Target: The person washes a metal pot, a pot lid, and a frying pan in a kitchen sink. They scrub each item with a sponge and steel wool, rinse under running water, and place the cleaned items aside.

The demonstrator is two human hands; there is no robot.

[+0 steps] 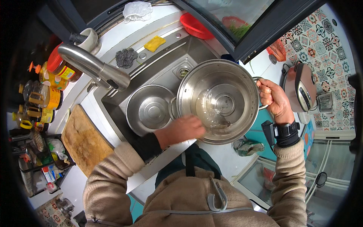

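A large stainless steel pot (239, 89) with two loop handles is tilted over the right part of the sink, with a little clear water and bubbles inside. My right hand (274, 97) is closed around its right handle. At the pot's near-left rim is my left hand (182, 130), its fingers curled and smeared by motion; whether it holds anything is hidden. A smaller steel basin (145, 109) stands in the sink (113, 109), to the left of the pot. The steel faucet (96, 68) reaches over the sink's left side.
Behind the sink lie a grey scouring pad (126, 58) and a yellow cloth (154, 44), near a red basin (196, 26). A wooden cutting board (85, 140) and several bottles (47, 96) stand left. An open window frame (245, 47) juts in; a rice cooker (300, 87) is right.
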